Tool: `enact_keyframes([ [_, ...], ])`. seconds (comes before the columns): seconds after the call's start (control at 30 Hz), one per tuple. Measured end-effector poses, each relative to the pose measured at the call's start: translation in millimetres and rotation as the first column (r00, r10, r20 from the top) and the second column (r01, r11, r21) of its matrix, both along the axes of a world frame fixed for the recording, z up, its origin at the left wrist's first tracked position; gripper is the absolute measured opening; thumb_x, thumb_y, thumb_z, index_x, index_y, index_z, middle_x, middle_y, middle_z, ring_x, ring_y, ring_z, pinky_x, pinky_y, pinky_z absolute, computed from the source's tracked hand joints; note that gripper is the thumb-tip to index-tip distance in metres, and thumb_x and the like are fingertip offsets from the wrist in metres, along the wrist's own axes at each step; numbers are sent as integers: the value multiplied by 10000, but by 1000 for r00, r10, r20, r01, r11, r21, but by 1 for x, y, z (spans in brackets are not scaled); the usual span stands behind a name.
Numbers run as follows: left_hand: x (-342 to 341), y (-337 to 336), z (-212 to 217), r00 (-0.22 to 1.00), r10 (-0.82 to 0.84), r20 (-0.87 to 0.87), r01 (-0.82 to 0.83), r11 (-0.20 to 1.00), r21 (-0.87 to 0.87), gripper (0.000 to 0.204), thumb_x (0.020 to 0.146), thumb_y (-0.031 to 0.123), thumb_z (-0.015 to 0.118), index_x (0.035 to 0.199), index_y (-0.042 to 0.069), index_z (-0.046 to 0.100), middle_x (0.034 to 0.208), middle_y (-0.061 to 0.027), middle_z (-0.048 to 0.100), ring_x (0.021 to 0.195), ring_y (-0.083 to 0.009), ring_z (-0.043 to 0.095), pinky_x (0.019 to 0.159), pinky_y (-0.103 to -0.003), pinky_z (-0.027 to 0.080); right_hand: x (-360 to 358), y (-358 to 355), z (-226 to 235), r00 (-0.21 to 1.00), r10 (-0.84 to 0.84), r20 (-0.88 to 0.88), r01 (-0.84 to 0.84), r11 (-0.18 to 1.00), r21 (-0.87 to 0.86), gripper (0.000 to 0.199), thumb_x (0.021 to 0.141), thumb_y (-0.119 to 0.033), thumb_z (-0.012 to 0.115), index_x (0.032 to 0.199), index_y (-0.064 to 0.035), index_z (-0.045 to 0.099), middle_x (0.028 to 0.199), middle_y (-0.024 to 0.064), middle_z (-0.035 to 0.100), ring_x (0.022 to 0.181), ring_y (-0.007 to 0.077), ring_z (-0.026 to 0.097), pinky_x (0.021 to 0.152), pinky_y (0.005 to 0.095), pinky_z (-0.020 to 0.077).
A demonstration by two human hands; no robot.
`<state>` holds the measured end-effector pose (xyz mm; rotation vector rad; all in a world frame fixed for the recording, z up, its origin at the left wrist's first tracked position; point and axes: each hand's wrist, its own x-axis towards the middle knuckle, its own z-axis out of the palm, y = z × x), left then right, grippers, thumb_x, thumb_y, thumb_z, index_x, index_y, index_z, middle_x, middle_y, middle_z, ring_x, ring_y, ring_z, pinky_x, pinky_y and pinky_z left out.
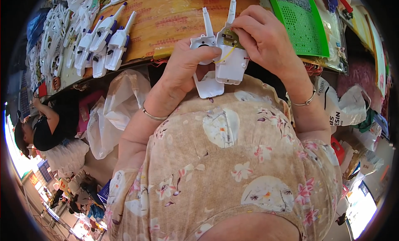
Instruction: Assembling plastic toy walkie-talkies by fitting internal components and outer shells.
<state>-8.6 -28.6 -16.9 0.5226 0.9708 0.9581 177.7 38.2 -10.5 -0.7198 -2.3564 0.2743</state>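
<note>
Two halves of a white plastic toy walkie-talkie casing lie open side by side at the table's near edge, each with an antenna stub pointing away. My left hand [185, 60] is closed around the left casing half [210, 89], its thumb across the inner side by a dark round part. At the upper right edge of the right casing half [231, 68], my right hand [266, 41] pinches with thumb and forefinger beside a small circuit board [230, 37]. What those fingertips press on is partly hidden. A yellow wire [226, 54] runs between the two halves.
Several white-and-purple walkie-talkies [116, 49] lie to the left, beside a heap of white plastic parts [54, 37]. A green perforated tray [300, 35] with small metal bits stands at the right. Plastic bags [120, 108] hang below the table. Another person [45, 124] sits at the left.
</note>
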Motion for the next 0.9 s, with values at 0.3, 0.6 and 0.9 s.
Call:
enact_keyframes([
  [0.3,-3,-1,-7,987,-86,-136,104,986,131,334,716,21,625,1048,4,588,838,-23,625,707,-97,599,650,-216,490,-5,-10,-12,996,-59,-73,71,981,178,198,706,8,647,880,-35,562,844,91,533,745,282,533,638,355,443],
  [0.6,-12,9,-1,982,-150,-116,168,972,167,400,705,-28,585,1099,38,589,809,11,611,676,-56,560,592,-194,438,-12,-22,-14,992,5,-128,1,999,47,187,740,8,647,898,-23,551,870,116,529,696,279,555,556,338,462],
  [0.9,-6,4,-8,997,-32,-67,42,989,145,310,709,-40,573,1010,25,608,820,-9,624,675,-67,576,579,-203,455,-10,-23,-19,972,-4,-237,-19,995,-96,183,761,-13,660,924,-1,579,879,121,531,695,249,558,596,287,463],
])
